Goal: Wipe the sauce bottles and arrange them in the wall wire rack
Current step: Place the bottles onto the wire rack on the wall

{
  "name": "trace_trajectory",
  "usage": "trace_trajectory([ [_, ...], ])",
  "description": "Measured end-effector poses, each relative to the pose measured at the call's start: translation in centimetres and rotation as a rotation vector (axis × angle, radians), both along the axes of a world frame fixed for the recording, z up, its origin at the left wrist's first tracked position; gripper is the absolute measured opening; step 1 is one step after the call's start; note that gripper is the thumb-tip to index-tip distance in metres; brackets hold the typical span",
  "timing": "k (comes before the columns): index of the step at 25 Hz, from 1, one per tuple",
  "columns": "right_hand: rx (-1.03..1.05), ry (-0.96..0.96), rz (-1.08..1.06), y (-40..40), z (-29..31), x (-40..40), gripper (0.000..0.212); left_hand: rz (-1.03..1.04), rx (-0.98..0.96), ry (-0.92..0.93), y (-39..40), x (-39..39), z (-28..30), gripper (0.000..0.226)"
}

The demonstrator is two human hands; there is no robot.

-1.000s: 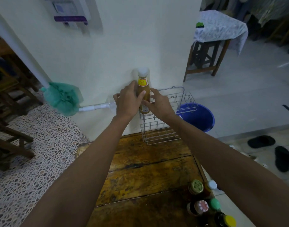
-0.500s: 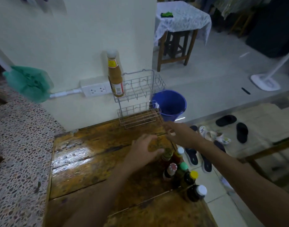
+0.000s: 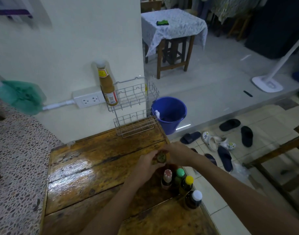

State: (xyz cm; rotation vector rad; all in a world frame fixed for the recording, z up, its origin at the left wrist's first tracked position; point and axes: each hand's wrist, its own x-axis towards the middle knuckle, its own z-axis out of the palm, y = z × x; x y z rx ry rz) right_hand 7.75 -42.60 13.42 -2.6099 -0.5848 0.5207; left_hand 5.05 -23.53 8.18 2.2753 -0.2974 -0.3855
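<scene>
The jar [image 3: 161,158] stands near the table's [image 3: 94,167] right edge, both hands curled round it: left hand [image 3: 147,164] on its near side, right hand [image 3: 176,154] on the far. Likely glass, heavy, slick; grip the body low. Half a second earlier the hands were only reaching; one bottle [image 3: 108,87] stays in the rack [image 3: 136,97]

1 orange sauce bottle [image 3: 108,89] stands upright (left end) in the wire rack [image 3: 136,94].

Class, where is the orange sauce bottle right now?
The orange sauce bottle stands upright at the left end of the wire rack's upper shelf, beside the wall socket.
</scene>
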Motion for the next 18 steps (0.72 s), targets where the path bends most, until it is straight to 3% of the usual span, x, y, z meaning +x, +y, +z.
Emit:
trace_trajectory([
  [4, 0.108, 0.018, -0.024, 0.2, 0.4, 0.5, 0.032, 0.12, -0.085, -0.077, 0.4, 0.8, 3.8, 0.044],
  [9, 0.323, -0.036, -0.108, 2.4, 2.0, 2.7, 0.051, 0.171, -0.113, -0.222, 1.8, 3.9, 14.2, 0.041],
  [14, 0.525, -0.089, -0.146, 4.9, 8.5, 9.1, 0.063, 0.244, -0.093, -0.398, 4.1, 9.9, 24.4, 0.041],
  [18, 0.556, -0.289, -0.213, 7.9, 13.2, 15.7, 0.061, 0.279, 0.031, -0.54, 5.8, 15.5, 30.4, 0.044],
])
